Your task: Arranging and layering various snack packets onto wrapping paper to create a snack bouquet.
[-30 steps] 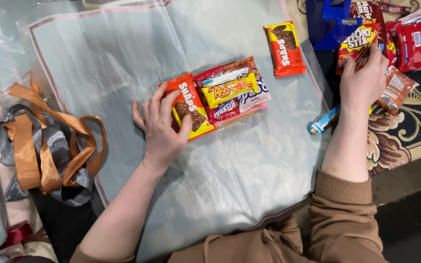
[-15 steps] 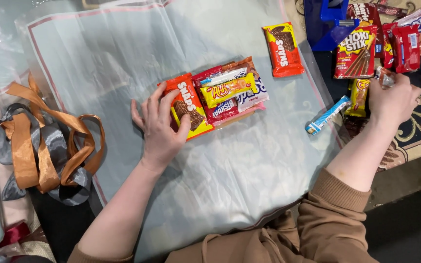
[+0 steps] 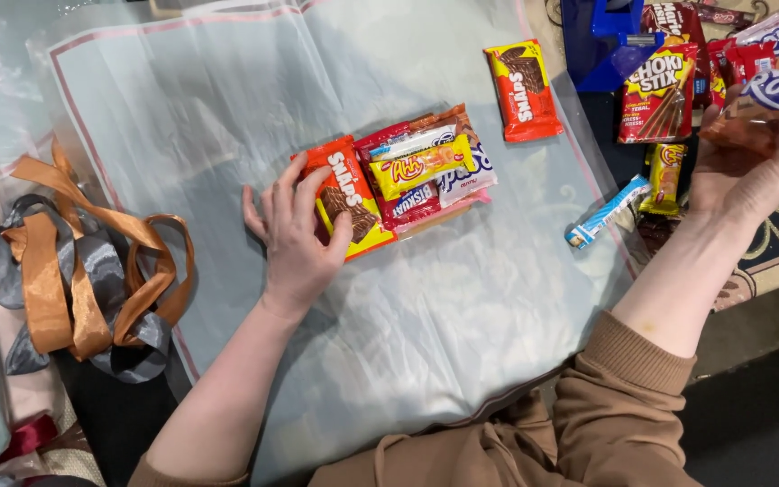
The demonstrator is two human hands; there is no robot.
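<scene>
1. Snack packets lie in a tight stack near the middle of a pale translucent wrapping sheet, overlapping one another, apparently so that they stay together as one bundle.
2. Left hand: fingers spread and flat, pressing on the orange wafer packet at the stack's left end. It grips nothing; the pressure seems to keep the stack from sliding on the smooth sheet.
3. Right hand: raised off to the right, beyond the sheet's edge, fingers curled around a brown biscuit packet.
4. A second orange wafer packet lies alone on the sheet, well apart from the stack.
5. Loose stock lies beside the sheet on the right: a red stick-snack packet, a small yellow packet and a blue-and-white bar crossing the sheet's edge.
6. Orange and grey ribbons lie in a loose tangle at the left, partly over the sheet's edge.
</scene>
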